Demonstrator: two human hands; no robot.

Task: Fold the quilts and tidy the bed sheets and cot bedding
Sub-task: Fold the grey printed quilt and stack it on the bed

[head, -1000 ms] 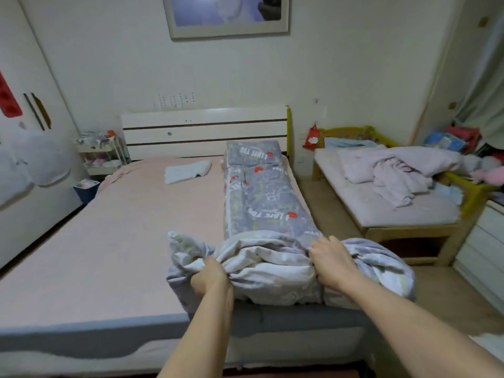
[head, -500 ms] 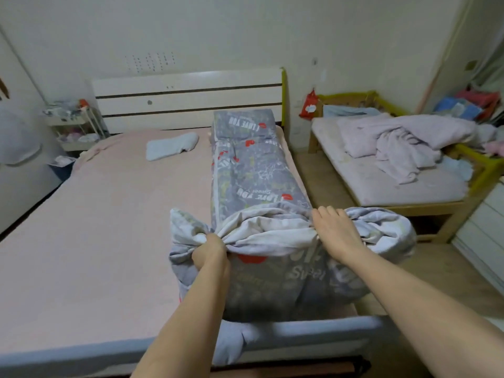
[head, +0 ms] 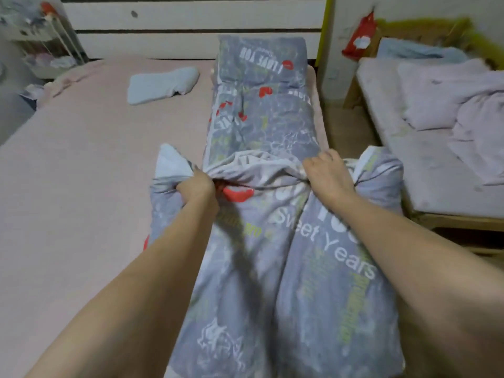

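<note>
A grey printed quilt [head: 264, 124] lies as a long folded strip down the right side of the big bed with the pink sheet [head: 81, 186]. Its near end is lifted and bunched. My left hand [head: 197, 186] grips a gathered fold at the left of the bunch. My right hand [head: 326, 173] grips the bunched edge at the right, fingers curled over it. The lifted part hangs toward me, showing the print "Sweet Years". To the right stands the cot [head: 436, 165] with crumpled pale lilac bedding [head: 463, 105].
A small light blue folded cloth [head: 163, 84] lies near the white headboard [head: 191, 23]. A shelf trolley [head: 41, 42] stands at the far left. A red bag [head: 360, 36] hangs on the wall between the beds. A narrow floor gap separates bed and cot.
Both hands have lifted the quilt's near end and carried it forward up the bed. The underside with its print now hangs toward me. The view has moved closer and lower.
</note>
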